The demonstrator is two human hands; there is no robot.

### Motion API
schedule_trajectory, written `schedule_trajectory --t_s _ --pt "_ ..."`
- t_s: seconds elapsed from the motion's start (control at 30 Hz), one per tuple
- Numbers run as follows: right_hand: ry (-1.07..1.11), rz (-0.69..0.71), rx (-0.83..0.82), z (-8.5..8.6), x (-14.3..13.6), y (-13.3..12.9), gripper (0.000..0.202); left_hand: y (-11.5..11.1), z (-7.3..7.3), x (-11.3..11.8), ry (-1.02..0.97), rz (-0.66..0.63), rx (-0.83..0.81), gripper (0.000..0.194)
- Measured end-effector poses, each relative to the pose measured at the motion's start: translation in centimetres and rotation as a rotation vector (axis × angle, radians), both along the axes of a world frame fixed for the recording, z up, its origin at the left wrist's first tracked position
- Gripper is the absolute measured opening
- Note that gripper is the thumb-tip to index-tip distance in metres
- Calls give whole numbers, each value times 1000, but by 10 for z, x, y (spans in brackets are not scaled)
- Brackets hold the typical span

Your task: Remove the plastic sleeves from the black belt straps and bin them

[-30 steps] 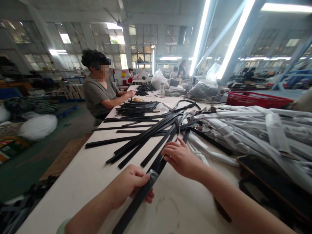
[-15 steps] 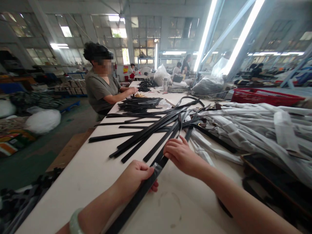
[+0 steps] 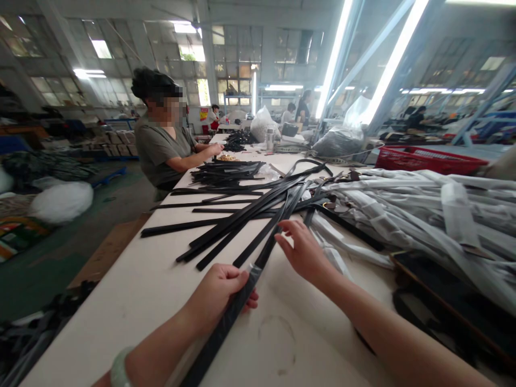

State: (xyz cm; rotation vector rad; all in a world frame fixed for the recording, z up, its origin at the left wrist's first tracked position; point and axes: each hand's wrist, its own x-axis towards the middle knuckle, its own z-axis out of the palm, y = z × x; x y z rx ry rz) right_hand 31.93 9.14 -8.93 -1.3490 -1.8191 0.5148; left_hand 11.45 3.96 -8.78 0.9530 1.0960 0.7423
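Note:
My left hand (image 3: 226, 290) grips a long black strap (image 3: 220, 344), thumb on top and fingertips showing beneath it. A bit of clear plastic film (image 3: 253, 271) sits on the strap just past my thumb. My right hand (image 3: 300, 247) is farther along, beside the strap, its thumb and fingers apart and curved at the strap's edge. Beyond my hands, several black straps (image 3: 226, 228) lie fanned out across the pale table (image 3: 133, 301).
White wrapped straps (image 3: 403, 209) are heaped on the right, with a red basket (image 3: 427, 159) behind. A dark tray-like object (image 3: 447, 290) lies at the right edge. Across the table's left side, a person (image 3: 161, 140) works near a pile of thin black strips (image 3: 226, 173).
My right hand has loosened, and its thumb and fingers have parted. My left hand still holds the strap. The whole view has shifted slightly.

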Motion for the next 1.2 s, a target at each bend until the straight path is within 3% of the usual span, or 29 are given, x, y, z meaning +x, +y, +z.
schedule_trajectory --t_s 0.07,0.13,0.2,0.3,0.43,0.53,0.6,0.7,0.77,0.83,0.97,1.1,1.2 --pt "315 -53 -444 -4 6 10 29 0 2 0 -34 -5 28 44" --pt "646 149 -854 -6 7 14 37 -1 4 0 -75 -42 35 44" --pt "913 340 -966 -8 3 13 37 -3 4 0 -110 -98 6 42" --pt "1036 353 -797 -10 -5 6 34 -5 3 1 -117 -176 -52 41" --pt "922 366 -598 -8 -16 -10 33 -6 0 3 -117 -128 -64 37" --pt "795 527 -627 -8 -21 -22 33 -7 1 3 -140 -95 -58 36" --pt "792 581 -695 -9 -20 -21 38 -9 3 1 -143 -164 -60 37" --pt "1002 430 -734 -7 -11 -9 40 -11 5 -3 -120 -331 -76 38" --pt "1129 301 -668 -4 -4 -1 37 -11 6 -4 -96 -369 -67 38" --pt "1127 253 -563 -1 -2 1 34 -10 6 -4 -84 -329 -45 38" --pt "880 279 -428 -3 -12 -14 38 -7 5 -1 -86 -204 -25 40" --pt "700 422 -515 -10 -24 -28 43 -5 4 0 -101 -151 -48 39" --pt "776 433 -582 -8 -22 -22 45 -3 2 -3 -62 -169 -55 39"
